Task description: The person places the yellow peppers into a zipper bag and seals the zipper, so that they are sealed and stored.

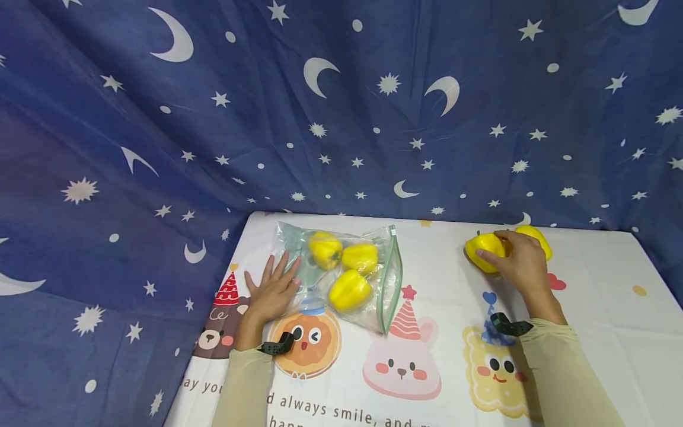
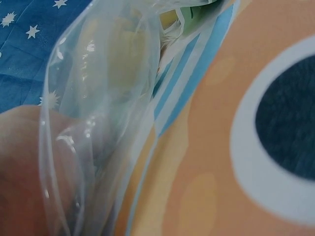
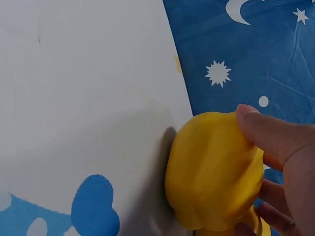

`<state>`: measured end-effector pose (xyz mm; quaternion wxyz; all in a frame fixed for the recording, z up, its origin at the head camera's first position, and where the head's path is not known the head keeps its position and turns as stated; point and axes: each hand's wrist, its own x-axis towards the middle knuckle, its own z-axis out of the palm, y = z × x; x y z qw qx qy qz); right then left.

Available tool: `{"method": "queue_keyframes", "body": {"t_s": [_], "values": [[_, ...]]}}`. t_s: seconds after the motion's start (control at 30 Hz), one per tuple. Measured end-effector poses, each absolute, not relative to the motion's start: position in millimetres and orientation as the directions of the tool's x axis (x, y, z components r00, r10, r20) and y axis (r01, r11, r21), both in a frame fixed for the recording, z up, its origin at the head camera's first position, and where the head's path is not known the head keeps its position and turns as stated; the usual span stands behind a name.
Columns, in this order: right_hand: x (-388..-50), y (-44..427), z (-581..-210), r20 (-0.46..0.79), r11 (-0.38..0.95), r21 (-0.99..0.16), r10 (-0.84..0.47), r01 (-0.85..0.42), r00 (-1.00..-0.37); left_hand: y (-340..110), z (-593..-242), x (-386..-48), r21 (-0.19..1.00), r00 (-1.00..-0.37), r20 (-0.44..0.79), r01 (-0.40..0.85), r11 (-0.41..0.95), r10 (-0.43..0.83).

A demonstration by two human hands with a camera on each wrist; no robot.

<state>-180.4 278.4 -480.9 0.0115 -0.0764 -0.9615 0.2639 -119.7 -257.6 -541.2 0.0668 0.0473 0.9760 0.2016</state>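
A clear zip bag (image 1: 299, 237) with a green zip edge lies on the table at centre left. Three yellow bell peppers (image 1: 349, 290) are inside it. My left hand (image 1: 272, 290) rests on the bag's left side with its fingers spread; in the left wrist view, bag plastic (image 2: 98, 98) covers part of that hand. To the right, my right hand (image 1: 520, 261) grips a yellow bell pepper (image 1: 482, 252), its thumb on the near side in the right wrist view, where the pepper (image 3: 214, 167) shows large. Another yellow bell pepper (image 1: 539, 238) sits just behind that hand, partly hidden.
The white table cover (image 1: 427, 273) carries printed cartoon figures and lettering. A dark blue curtain (image 1: 352, 107) with moons and stars hangs along the table's back and left sides. Each wrist wears a small black device (image 1: 509, 325).
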Motion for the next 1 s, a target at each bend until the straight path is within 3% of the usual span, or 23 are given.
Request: {"method": "queue_keyframes", "body": {"t_s": [0.33, 0.63, 0.77, 1.0], "values": [[-172.3, 275.5, -485.7, 0.133, 0.864, -0.504, 0.057, -0.018, -0.99, -256.1, -541.2, -119.9, 0.4, -0.987, -0.101, 0.073, 0.914, 0.123], [-166.1, 272.9, -488.5, 0.129, 0.822, -0.567, 0.032, -0.048, -0.991, -256.0, -540.9, -119.8, 0.401, -0.987, -0.104, 0.067, 0.914, 0.119], [-165.4, 272.6, -487.9, 0.08, 0.783, -0.621, 0.024, -0.031, -0.996, -256.1, -539.7, -120.0, 0.401, -0.987, -0.113, 0.059, 0.914, 0.114], [-163.5, 271.3, -488.4, -0.095, 0.672, -0.733, 0.051, 0.105, -0.994, -256.0, -538.8, -120.2, 0.407, -0.987, -0.11, 0.06, 0.912, 0.114]]}}
